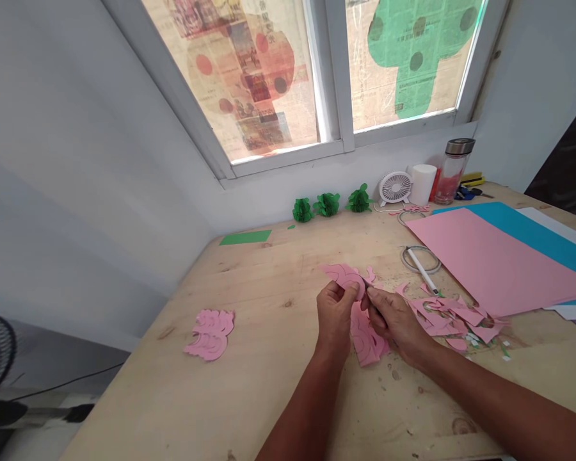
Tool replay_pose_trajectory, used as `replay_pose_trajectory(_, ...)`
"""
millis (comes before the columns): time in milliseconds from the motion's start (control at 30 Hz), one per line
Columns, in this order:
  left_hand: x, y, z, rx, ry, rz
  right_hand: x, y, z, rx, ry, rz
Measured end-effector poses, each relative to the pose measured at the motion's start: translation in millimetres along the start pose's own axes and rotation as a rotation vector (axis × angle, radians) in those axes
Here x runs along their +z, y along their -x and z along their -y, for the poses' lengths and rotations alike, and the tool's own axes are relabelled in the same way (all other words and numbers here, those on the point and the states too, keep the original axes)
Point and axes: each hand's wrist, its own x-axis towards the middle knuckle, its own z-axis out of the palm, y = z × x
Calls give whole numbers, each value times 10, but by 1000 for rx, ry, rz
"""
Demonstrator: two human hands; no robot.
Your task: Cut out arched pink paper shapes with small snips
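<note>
Above the table, my left hand (335, 317) pinches a piece of pink paper (343, 275) with curved outlines drawn on it. My right hand (397, 320) is closed around scissors (365, 286); only a dark bit of the blades shows at the paper's right edge, and the handles are hidden by my fingers. Beneath both hands lies another pink sheet (365, 346) with drawn curves. Off to the left sits a stack of cut scalloped pink pieces (214, 334). Pink paper scraps (448, 317) are heaped to the right of my right hand.
A white pen (422, 272) lies across a wire ring (403, 256). Large pink card (489, 262) covers blue and white sheets at right. Along the wall stand green paper ornaments (327, 205), a small fan (394, 188), a white roll (422, 184) and a glass bottle (454, 173). A green strip (246, 237) lies back left.
</note>
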Motion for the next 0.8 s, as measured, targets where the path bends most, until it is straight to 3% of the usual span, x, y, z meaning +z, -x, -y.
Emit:
replay_pose_trajectory(167,12,22,-27,6,12,48,6,15,2,4,-16,0)
replay_pose_trajectory(800,34,53,-49,-5,78,58,2,10,-27,-19,-87,29)
